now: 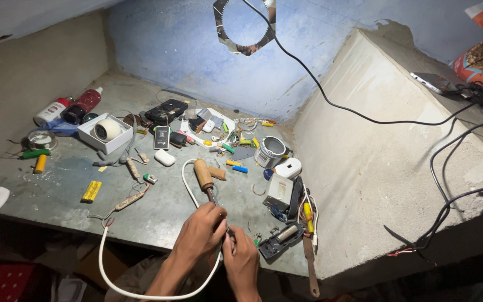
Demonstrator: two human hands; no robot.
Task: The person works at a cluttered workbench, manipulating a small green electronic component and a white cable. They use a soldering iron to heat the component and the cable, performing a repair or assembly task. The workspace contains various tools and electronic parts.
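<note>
Gripping a wooden-handled soldering iron (205, 178), the left hand (201, 230) meets the right hand (241, 258), closed beside its tip.

Left hand (201, 230) grips the metal shaft of a soldering iron (204, 178) at the near edge of the table (68, 201); the wooden handle points away toward the table's middle. Right hand (242, 260) sits just beside it, fingers (229, 234) touching the left hand at the iron's tip; what they pinch is too small to tell. White cord (113, 274) loops off the near edge. Open black casing (280, 239) lies just right of the hands. Small tin can (270, 151) stands further back. White box (105, 133) with tape roll toward the left far corner. Yellow block (91, 191) near the left edge.
</note>
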